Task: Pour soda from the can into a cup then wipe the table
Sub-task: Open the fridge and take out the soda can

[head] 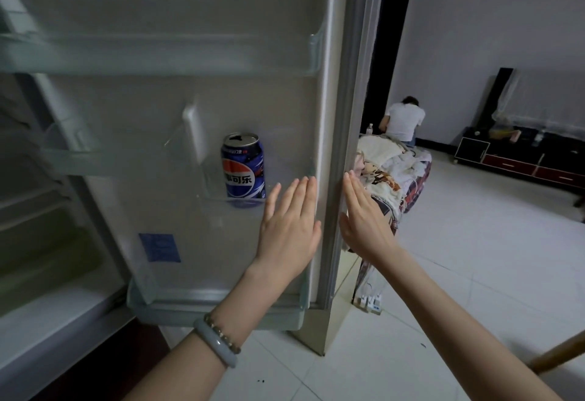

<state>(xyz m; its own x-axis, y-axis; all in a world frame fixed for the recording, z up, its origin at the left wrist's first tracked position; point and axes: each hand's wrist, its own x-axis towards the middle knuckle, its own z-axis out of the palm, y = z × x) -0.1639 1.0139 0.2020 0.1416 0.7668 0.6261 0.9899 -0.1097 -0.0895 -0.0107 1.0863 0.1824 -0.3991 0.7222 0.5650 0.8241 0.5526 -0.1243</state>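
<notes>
Soda can [243, 169] stands ungripped in the door shelf [212, 190]; we find left hand [289, 225] and right hand [364, 222] flat and empty, and judge grasping it next.

Clear fridge door shelf [218, 198] at frame centre carrying an upright blue soda can [243, 168], white tiled floor [474, 258] lower right, bed [422, 176] centre right heaped with blankets [386, 160], power strips [372, 302] on the floor below

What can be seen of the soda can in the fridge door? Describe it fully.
The soda can is blue metal with a silver top, a red, white and blue logo and white characters. It stands upright in a clear shelf of the open fridge door. Nothing grips it; the left hand is flat nearby.
</notes>
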